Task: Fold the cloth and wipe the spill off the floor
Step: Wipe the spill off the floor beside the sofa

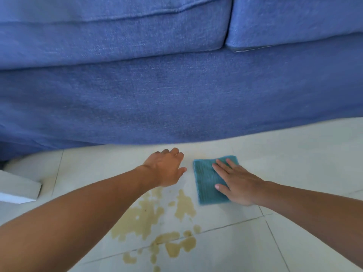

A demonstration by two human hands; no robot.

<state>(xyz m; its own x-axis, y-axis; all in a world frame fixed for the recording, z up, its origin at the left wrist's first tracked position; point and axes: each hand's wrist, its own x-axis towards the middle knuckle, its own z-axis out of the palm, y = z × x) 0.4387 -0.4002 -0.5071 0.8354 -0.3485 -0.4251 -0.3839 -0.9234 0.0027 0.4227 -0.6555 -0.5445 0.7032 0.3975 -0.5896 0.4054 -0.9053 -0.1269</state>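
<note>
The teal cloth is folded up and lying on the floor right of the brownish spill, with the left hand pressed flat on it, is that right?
Not quite: the hand is wrong. The head view shows the right hand pressed flat on the folded teal cloth, which lies on the floor right of the brownish spill. The left hand is off the cloth, to its left.

Cloth [208, 181] partly hidden under right hand [239, 185], spill [149, 218] partly behind left forearm, sofa [176, 85] cropped

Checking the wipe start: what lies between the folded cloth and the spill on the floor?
In the head view, only a narrow strip of bare tile separates the cloth from the nearest patch of the spill. The right hand rests flat on the cloth.
</note>
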